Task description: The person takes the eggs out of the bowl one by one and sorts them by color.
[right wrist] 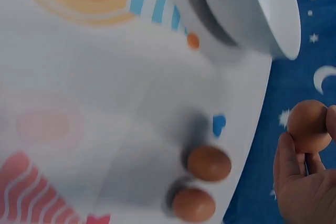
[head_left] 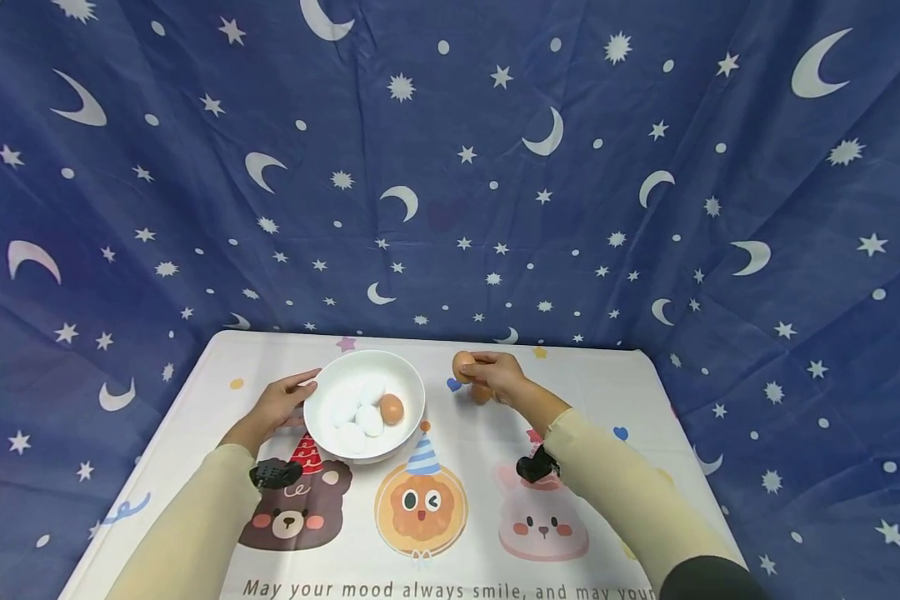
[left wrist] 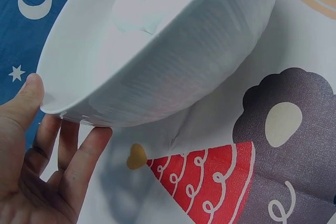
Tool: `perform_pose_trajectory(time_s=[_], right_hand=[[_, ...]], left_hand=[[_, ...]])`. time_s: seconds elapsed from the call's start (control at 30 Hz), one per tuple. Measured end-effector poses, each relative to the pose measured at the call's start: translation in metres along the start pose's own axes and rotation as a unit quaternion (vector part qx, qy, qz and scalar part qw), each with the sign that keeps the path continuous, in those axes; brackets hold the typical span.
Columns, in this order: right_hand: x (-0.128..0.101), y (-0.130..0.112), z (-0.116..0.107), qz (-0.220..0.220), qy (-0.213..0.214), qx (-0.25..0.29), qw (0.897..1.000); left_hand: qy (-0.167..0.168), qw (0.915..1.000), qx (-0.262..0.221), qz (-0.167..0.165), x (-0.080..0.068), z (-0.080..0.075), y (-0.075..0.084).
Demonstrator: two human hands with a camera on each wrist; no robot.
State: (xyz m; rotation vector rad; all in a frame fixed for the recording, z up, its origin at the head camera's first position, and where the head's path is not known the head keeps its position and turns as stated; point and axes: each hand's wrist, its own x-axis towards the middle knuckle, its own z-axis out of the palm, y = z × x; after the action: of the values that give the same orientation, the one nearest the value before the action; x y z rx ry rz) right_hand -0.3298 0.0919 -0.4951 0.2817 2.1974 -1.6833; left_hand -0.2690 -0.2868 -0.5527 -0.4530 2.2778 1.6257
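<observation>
Right grip [head_left: 497, 372]: fingertips pinch a brown egg [head_left: 462, 365], held above the surface at the 12 o'clock edge of the cloth. In the right wrist view the held egg sits at 3 o'clock, between fingertips [right wrist: 286, 153] and thumb, clear of the cloth.

Directly below that hand, two more brown eggs lie on the surface; the head view shows only one of them [head_left: 482, 393], partly covered by the hand. The right wrist view shows both, one [right wrist: 209, 163] and the other [right wrist: 193, 204], just beside each other, possibly touching, each with a dark shadow at its 9 o'clock side.

Left grip [head_left: 279, 403]: fingers extended, thumb [left wrist: 25, 98] laid on the rim of the white bowl [head_left: 412, 382], remaining fingers under the rim against the outer wall. No curl around it. Hand is at the bowl's 9 o'clock.

Bowl contents: several white eggs [head_left: 361, 411] clustered at centre-left, one brown egg in the bowl [head_left: 392, 408] at their 3 o'clock, touching them. In the left wrist view the bowl looks tilted; whether its base is lifted I cannot tell.

Surface [head_left: 607, 392]: white cloth printed with a bear [head_left: 294, 504], an orange round face [head_left: 421, 504] and a pink rabbit [head_left: 542, 521], all at 6 o'clock of the bowl. Text line along the near edge.

Backdrop [head_left: 450, 167]: dark blue fabric with moons and stars.
</observation>
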Motion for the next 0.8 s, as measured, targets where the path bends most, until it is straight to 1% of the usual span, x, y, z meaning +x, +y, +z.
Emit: perform_pose_trajectory(time_s=[0.2,0.43,0.7,0.8], right_hand=[[0.004,0.006,-0.031,0.0,0.012,-0.006,1.0],[0.012,0.016,-0.059,0.006,0.026,0.016,1.0],[0.022,0.028,-0.084,0.033,0.054,0.024,0.998],[0.026,0.034,-0.091,0.045,0.052,0.033,0.997]], left_hand=[[-0.003,1.0,0.0,0.002,0.001,-0.001,0.0],[-0.002,1.0,0.0,-0.001,0.001,0.0,0.0],[0.0,1.0,0.005,-0.003,0.002,-0.001,-0.001],[-0.002,1.0,0.005,-0.003,0.001,-0.001,0.0]])
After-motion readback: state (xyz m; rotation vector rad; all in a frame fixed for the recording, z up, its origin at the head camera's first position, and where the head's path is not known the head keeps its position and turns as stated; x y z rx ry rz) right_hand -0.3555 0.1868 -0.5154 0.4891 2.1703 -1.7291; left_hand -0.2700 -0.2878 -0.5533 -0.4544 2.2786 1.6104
